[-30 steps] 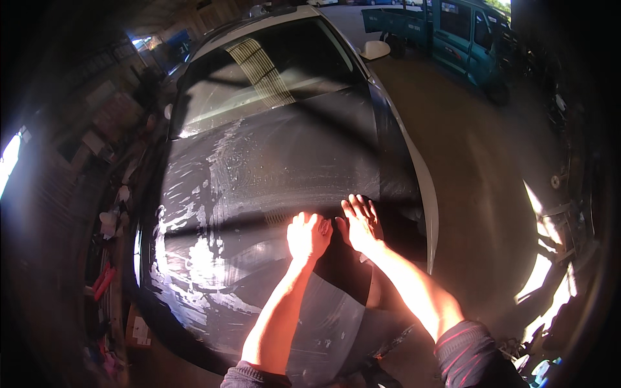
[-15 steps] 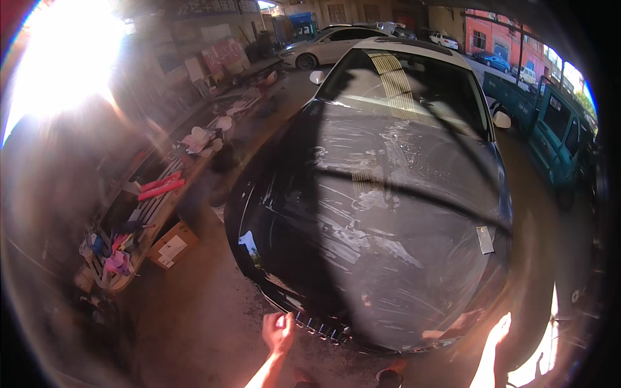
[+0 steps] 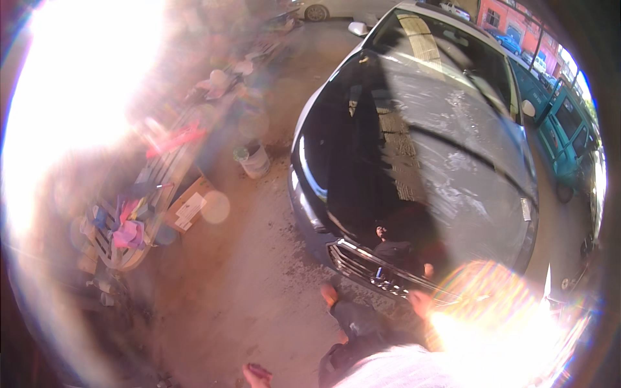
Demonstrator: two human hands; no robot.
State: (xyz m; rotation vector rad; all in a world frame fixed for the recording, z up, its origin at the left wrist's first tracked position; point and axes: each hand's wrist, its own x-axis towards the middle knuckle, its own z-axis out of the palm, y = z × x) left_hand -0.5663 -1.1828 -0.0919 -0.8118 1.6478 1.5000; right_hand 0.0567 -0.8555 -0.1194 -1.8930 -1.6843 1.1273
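My left hand [image 3: 257,375] is low at the bottom edge, its fingers curled together over the floor. Whatever it may hold is too small to make out. Beside the front grille [image 3: 362,262] of a car, my right hand [image 3: 420,302] is smeared by motion and strong glare, so its fingers do not show clearly. The car's dark hood [image 3: 446,174] has pale dried streaks and a sharp shadow line. A small flat, pale rectangular piece [image 3: 526,209] lies near the hood's right edge.
At left, a slatted bench [image 3: 119,258] holds pink cloth [image 3: 129,234] and red pieces [image 3: 176,139]. A cardboard box [image 3: 189,205] sits beside it. A white bucket [image 3: 256,161] stands between bench and car. A teal truck [image 3: 566,139] is parked at right.
My view has swung left and down, so the car sits farther right. My left hand has dropped to the bottom edge; the right has come in beside the grille.
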